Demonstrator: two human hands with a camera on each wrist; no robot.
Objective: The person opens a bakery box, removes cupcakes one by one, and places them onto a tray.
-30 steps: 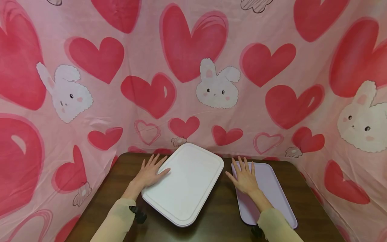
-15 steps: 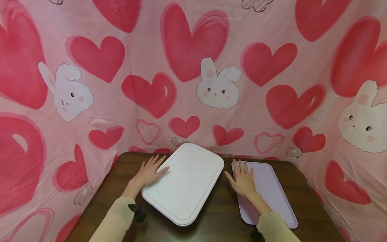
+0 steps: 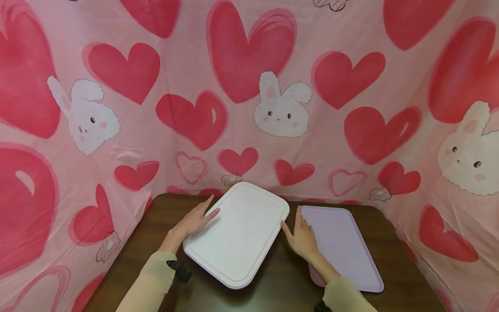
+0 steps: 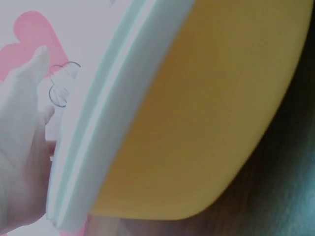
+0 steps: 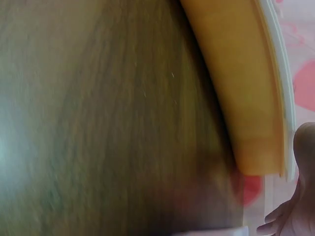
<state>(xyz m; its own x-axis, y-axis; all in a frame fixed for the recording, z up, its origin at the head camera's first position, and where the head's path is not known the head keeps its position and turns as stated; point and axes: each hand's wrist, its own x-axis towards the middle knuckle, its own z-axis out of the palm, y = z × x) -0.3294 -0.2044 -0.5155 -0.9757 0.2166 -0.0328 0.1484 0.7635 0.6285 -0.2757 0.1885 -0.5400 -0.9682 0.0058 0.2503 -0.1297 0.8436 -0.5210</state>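
Note:
A box with a white lid (image 3: 238, 234) stands at an angle on the table; the wrist views show its yellow-orange body (image 4: 197, 118) below the lid. My left hand (image 3: 192, 223) lies along the lid's left edge, fingers straight and thumb over the lid's rim. Just off the box's right side is my right hand (image 3: 302, 240), its thumb tip close to the lid's edge; whether it touches cannot be told. That hand's other fingers are extended and partly overlap the left edge of a flat lilac tray (image 3: 345, 247).
The dark wooden table (image 3: 282, 281) shows between box and tray and along the front. A pink cloth (image 3: 195, 78) printed with red hearts and white rabbits hangs behind the table and on both sides.
My right hand has moved left from over the lilac tray toward the box and turned on its side. My left hand has tilted slightly at the lid's edge. Box and tray stay in place.

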